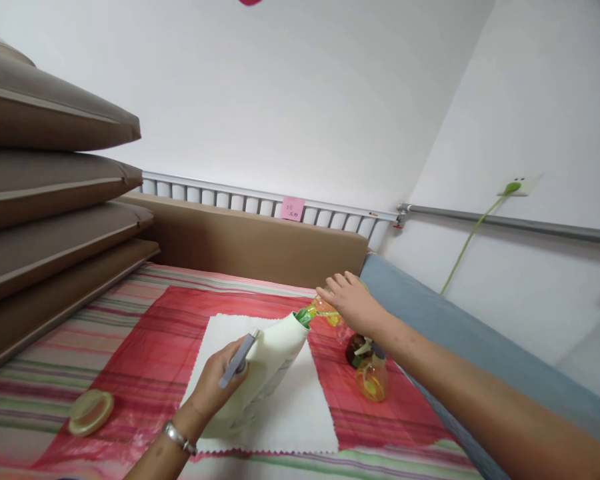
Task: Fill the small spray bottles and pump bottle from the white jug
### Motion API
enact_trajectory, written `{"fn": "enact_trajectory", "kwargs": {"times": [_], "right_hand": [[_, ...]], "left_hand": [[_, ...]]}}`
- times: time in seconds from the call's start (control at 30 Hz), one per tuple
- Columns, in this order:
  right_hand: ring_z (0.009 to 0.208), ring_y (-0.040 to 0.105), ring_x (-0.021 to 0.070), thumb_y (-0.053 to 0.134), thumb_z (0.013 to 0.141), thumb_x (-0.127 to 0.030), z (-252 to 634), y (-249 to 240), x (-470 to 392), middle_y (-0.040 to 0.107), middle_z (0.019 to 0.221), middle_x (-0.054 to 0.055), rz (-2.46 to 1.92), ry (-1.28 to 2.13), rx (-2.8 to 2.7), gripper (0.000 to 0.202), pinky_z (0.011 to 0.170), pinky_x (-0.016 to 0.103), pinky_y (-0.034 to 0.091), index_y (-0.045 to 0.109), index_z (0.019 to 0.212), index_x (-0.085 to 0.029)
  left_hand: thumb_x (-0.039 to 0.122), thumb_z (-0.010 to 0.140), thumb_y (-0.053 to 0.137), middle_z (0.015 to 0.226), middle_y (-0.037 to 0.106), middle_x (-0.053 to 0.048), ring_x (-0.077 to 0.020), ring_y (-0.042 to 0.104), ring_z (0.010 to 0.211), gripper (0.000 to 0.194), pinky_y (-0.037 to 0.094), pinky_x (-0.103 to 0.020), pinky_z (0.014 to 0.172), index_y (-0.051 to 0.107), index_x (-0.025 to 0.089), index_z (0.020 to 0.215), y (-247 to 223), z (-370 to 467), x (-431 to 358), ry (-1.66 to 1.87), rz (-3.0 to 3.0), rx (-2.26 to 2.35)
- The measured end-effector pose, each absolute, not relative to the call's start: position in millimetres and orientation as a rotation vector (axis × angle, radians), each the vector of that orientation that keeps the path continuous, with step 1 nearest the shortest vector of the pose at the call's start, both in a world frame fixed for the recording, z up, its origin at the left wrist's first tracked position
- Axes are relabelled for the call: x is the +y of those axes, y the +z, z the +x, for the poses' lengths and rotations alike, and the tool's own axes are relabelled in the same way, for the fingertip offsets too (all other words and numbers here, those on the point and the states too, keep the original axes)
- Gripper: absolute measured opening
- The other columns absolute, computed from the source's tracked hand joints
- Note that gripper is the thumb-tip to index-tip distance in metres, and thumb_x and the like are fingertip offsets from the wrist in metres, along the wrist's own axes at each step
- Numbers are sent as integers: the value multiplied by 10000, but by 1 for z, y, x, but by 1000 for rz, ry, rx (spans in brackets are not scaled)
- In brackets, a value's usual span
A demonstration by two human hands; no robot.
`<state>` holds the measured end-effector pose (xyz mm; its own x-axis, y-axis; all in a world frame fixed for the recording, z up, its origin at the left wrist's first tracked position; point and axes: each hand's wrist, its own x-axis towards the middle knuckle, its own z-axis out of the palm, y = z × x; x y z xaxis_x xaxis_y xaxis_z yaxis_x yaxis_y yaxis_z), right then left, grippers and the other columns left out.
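My left hand (223, 377) is wrapped round the grey handle of a pale green-white jug (275, 350). The jug is tilted, its mouth pointing up and to the right, with green showing inside. At that mouth is the narrow end of a clear, yellow-tinted vessel (326, 308); whether it is a bottle or a glass I cannot tell. My right hand (354, 303) holds this vessel from above, its fingers curving over it and partly hiding it. Below the jug lies a white cloth (310, 420) with zigzag edges.
Right of the cloth stand a clear spray bottle (373, 379) with yellow in it and a dark brown container (356, 350). A round, pale lid (91, 412) lies at left on the striped cover (25, 400). Brown cushions (55, 173) are stacked at left; a blue-grey panel (445, 340) borders the right.
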<state>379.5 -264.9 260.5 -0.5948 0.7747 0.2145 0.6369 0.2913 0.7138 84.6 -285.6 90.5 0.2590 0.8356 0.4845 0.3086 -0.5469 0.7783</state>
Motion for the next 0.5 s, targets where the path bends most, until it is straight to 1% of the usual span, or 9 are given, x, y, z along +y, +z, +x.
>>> {"fn": "enact_trajectory", "kwargs": {"times": [0.17,0.3,0.37,0.5], "right_hand": [[1000,474,306,576,703,-106,365,267,-268,584,1055,144,1245,1245,2324,448,933,492,226,549,1143,-185],[1042,481,324,545,761,-120,350,268,-271,615,1048,150,1200,1271,2278,296,964,534,222,609,1044,-177],[1065,480,329,534,783,-131,343,267,-271,621,1068,151,1186,1269,2267,247,974,553,225,629,1005,-182],[1097,467,333,610,728,-128,332,265,-271,618,1107,138,1209,1246,2274,278,1004,568,213,639,997,-193]], "left_hand": [[187,750,470,1255,584,-3,-178,554,1115,547,388,-274,979,473,283,1288,93,86,-286,1216,2029,1064],[144,708,474,1267,574,3,-188,525,1153,624,361,-290,1011,441,289,1314,95,88,-288,1197,2040,1026],[122,698,471,1254,583,3,-187,538,1134,645,373,-288,1001,432,283,1322,94,88,-288,1195,2047,1010],[125,710,470,1232,599,0,-179,572,1075,621,407,-293,971,447,280,1311,91,86,-289,1209,2042,1041]]}}
